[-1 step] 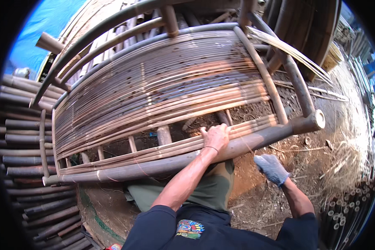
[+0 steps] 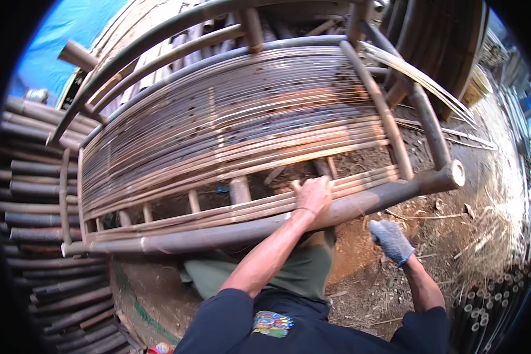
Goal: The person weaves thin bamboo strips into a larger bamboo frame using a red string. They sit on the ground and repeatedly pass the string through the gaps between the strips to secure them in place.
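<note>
A bamboo bench frame (image 2: 236,235) lies across in front of me, its seat made of long thin bamboo slats (image 2: 218,156). Over the near bundle of slats (image 2: 248,213), beside the thick front pole, my bare left hand (image 2: 314,196) is closed, its fingers curled over the far edge. A gap separates this bundle from the rest of the seat, with crosspieces (image 2: 239,190) showing below. Right of the front pole, my right hand (image 2: 392,241), in a grey knit glove, is closed on a thin cord that is hardly visible now; the earlier frame shows it running toward the slats.
Bamboo poles (image 2: 38,219) are stacked at the left. Cut pole ends (image 2: 484,307) stand at lower right, near a heap of shavings (image 2: 484,248). Loose split strips (image 2: 422,74) lean over the bench's right end. A blue tarp (image 2: 65,47) spreads at upper left.
My gloved right hand has moved slightly right and down, away from the front pole. The left hand keeps its place on the slats while the whole view shifts a little.
</note>
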Motion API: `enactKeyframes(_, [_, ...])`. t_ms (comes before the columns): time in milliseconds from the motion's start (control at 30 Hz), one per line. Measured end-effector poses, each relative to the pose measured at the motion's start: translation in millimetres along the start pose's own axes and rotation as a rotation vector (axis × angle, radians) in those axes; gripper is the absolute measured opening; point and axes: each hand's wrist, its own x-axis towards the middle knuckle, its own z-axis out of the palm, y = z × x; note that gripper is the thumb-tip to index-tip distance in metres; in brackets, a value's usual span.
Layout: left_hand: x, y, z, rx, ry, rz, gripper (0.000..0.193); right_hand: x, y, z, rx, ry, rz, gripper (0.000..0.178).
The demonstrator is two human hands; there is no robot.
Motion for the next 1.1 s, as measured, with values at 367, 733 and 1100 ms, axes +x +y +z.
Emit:
enactKeyframes(367, [-116.0,-166.5,-188.9,0.133,-0.053,0.591,0.044,-87.1,195.4,69.6,1.011,0.477,0.153,0.033])
enactKeyframes(733, [-163.1,-239.4,-238.9,0.079,-0.112,0.712,0.012,8.6,-235.8,252.0,0.090,0.526,-0.400,0.079])
enactKeyframes(1100, [-206.6,-231.2,-275.2,-0.615,-0.014,0.633,0.012,-52.4,-329.3,196.3,1.191,0.700,-0.676,0.026])
